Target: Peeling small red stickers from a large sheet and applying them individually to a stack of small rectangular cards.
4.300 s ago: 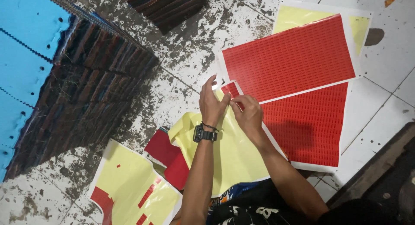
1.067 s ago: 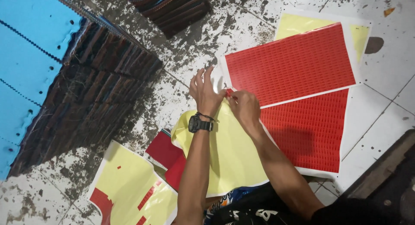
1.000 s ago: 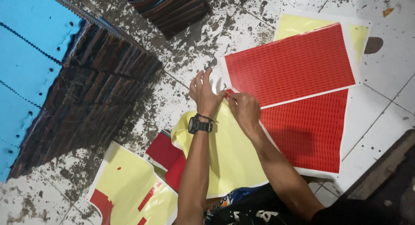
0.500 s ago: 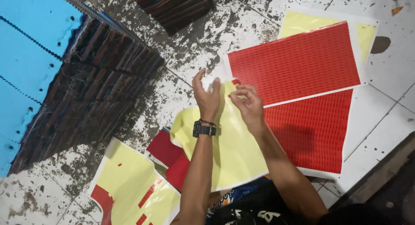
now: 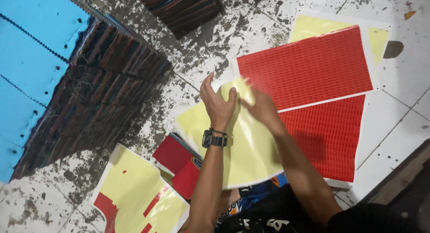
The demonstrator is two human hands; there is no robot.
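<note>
A: What differs from half a second ago?

B: Both hands have drawn together over the top of the pale yellow backing sheet (image 5: 244, 157). Before, the right hand sat at the corner of the red sheets; now it lies further left, over the yellow sheet's far edge, and is blurred with motion.

A: How do the hands stand?

B: The left hand (image 5: 218, 105), with a black wristwatch (image 5: 213, 139) below it, has its fingers raised and spread, the thumb pressed on the yellow sheet's upper edge. The right hand (image 5: 262, 110) is loosely curled, fingertips on that same edge; whether it pinches anything I cannot tell through the blur.

A: And the sheet itself?

B: Glossy, smooth, curved at its near edge, bowed up toward the hands. It runs from the fingers down to the person's lap, overlapping the left edge of the lower red sheet (image 5: 329, 136).

A: Around it?

B: The upper red sheet (image 5: 307, 67), gridded with small rectangles and white-bordered, lies far right on a yellow backing. Near left lies a stripped yellow sheet (image 5: 139, 192) with a few red remnants, and red booklets (image 5: 179, 159) just beside the wrist. Blue foam slabs (image 5: 33, 58) with dark ragged edges fill the far left. The floor (image 5: 192, 54) is white tile, heavily speckled with dark grime.
</note>
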